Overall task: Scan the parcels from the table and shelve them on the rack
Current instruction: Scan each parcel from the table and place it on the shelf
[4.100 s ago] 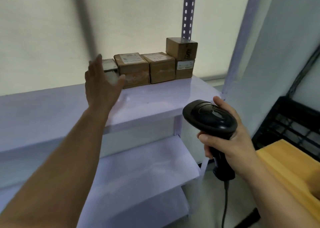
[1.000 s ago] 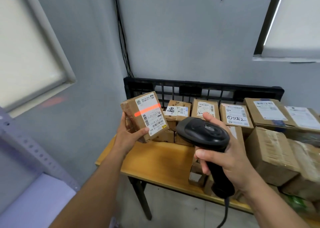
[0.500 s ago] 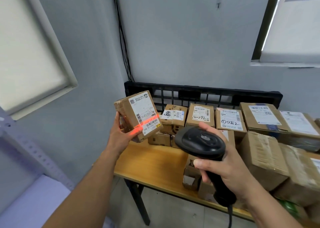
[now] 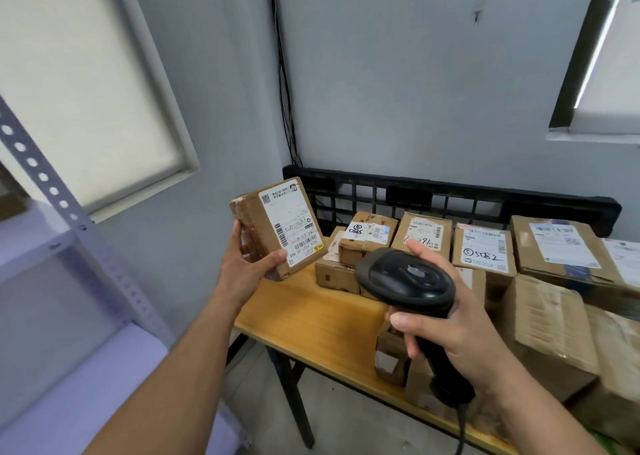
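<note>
Grey walls meet in a corner behind a yellow wooden table (image 4: 311,319). Left of the table stands a pale lilac metal rack (image 4: 69,368) with a perforated upright.

Over the table's left end, the left forearm rises from the bottom edge and the left hand (image 4: 246,271) grips a small brown cardboard parcel (image 4: 277,227). The thumb lies across its lower front and the fingers curl behind its left side. This parcel is held clear above the table, tilted, its taped edge to the left. Its white shipping label, printed with barcodes, faces the camera.

Above the table's front edge, the right hand (image 4: 460,337) is wrapped round the handle of a black handheld barcode scanner (image 4: 408,281), with one finger showing past the oval head. A cable hangs from the handle's base.

On the table's middle and right part lie more brown cardboard parcels (image 4: 481,250), stacked close together, several bearing handwritten marks. Along the table's back edge stands a black plastic grid panel (image 4: 450,195).
</note>
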`<state>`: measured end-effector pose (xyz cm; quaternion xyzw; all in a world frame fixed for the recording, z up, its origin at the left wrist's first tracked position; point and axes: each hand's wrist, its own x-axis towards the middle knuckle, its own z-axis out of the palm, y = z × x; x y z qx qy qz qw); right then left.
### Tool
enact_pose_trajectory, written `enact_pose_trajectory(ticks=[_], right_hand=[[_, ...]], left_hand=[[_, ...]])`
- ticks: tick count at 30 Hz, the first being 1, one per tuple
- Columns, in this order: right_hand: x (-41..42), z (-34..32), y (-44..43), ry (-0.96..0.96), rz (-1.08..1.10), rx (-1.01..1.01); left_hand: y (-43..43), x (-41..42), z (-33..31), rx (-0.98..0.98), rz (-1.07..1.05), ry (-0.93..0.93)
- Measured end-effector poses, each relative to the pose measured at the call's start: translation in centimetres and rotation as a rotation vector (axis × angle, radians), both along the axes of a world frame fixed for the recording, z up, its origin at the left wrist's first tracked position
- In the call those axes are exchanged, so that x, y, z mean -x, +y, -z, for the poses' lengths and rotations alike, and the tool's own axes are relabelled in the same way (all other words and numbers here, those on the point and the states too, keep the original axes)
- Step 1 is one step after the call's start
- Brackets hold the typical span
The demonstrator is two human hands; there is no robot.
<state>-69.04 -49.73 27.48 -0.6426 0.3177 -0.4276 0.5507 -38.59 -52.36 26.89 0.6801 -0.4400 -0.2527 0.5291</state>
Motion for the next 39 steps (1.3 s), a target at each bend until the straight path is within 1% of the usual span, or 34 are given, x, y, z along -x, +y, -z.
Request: enact_pose_trajectory(ticks=[7, 11, 15, 21, 26, 30, 33, 39], right_hand=[[-2.4, -0.8, -0.3, -0.037, -0.137, 0.017], [-5.4, -2.1, -0.6, -0.071, -0.215, 0.037], [-9.8, -3.6, -0.7, -0.093, -0.307, 0.097], [-17.8, -5.7, -0.2, -0.102, -0.383, 0.115], [-25.1, -6.6, 0.6, -0.126, -0.459, 0.089], [-30.3, -7.1, 1.0, -0.081, -0.486, 0.11], [-34.2, -7.6, 1.1, -0.04, -0.499, 0.155], [-41.1, -8.3, 1.4, -0.036, -0.534, 0.174]], left_hand=[[3.9, -1.4, -1.7, 0.015, -0.149, -0.046], [6.1, -3.3, -3.7, 0.084, -0.213, -0.044], [8.0, -6.8, -5.6, 0.161, -0.284, -0.052], [11.5, -13.9, -8.2, 0.225, -0.372, -0.073], [15.0, -20.7, -10.8, 0.284, -0.516, -0.126], [17.1, -26.6, -12.9, 0.338, -0.598, -0.132], [18.0, -31.2, -14.5, 0.332, -0.635, -0.134], [19.1, -38.9, -17.0, 0.284, -0.669, -0.076]])
